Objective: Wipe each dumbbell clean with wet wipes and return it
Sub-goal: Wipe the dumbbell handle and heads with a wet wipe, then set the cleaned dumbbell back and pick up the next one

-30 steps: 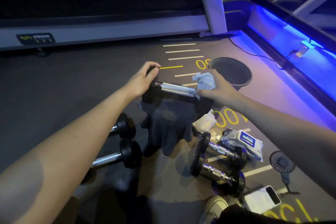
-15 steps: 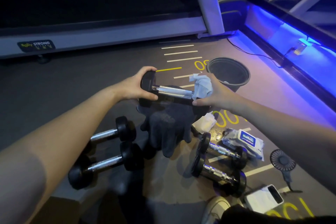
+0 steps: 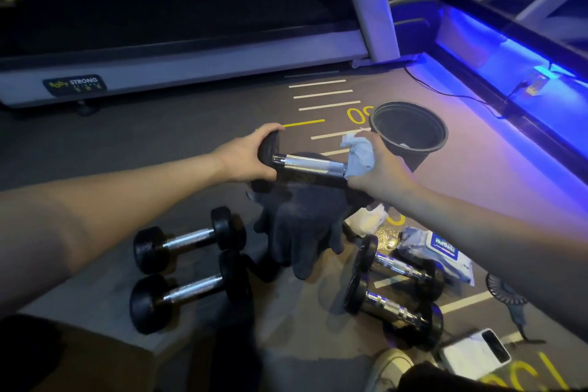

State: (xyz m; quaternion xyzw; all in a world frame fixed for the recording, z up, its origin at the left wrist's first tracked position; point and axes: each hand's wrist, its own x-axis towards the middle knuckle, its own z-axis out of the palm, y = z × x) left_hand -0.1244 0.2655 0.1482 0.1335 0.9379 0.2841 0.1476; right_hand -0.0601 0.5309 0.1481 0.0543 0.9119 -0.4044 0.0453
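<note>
Overhead, head view: the left hand (image 3: 245,157) curls round one black end of the raised dumbbell (image 3: 310,165), held just short of the black bucket (image 3: 409,130). The right hand (image 3: 380,172) clutches a wet wipe (image 3: 358,153) over the far end of the chrome bar. Likely hazard (wet metal): a slipping grip drops it onto the gloves (image 3: 302,229) below.

"BODY STRONG" label (image 3: 74,85) on treadmill (image 3: 191,64) side rail; yellow "00" (image 3: 359,114) on floor beside black bucket (image 3: 409,134); wipes pack (image 3: 440,251) brand illegible.
</note>
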